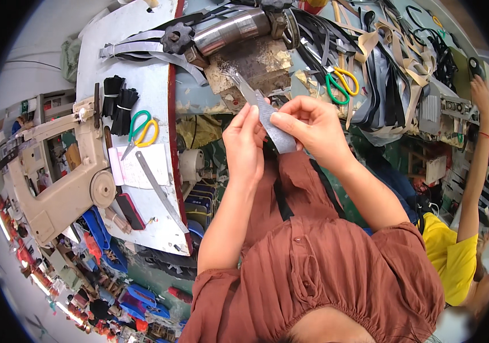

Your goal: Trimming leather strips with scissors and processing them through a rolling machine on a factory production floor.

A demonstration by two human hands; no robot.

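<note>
Between my two hands is a grey strip [279, 135] with a speckled surface, its narrow end pointing up and away toward a metal roller machine [234, 31]. My left hand [245, 140] pinches the strip's left edge between thumb and fingers. From the other side my right hand [312, 127] grips it, thumb on top and fingers curled under. The strip is held above my lap, just short of the machine's worn metal block [250, 71]. Part of the strip is hidden behind my fingers.
Green-and-yellow scissors [340, 85] lie right of the block, near heaped straps [390, 63]. The left white table [167, 228] bears more scissors [140, 132], black bundles [121, 108] and a phone [131, 211]. A beige sewing machine [56, 200] stands beyond. A yellow-shirted co-worker [447, 257] reaches forward at right.
</note>
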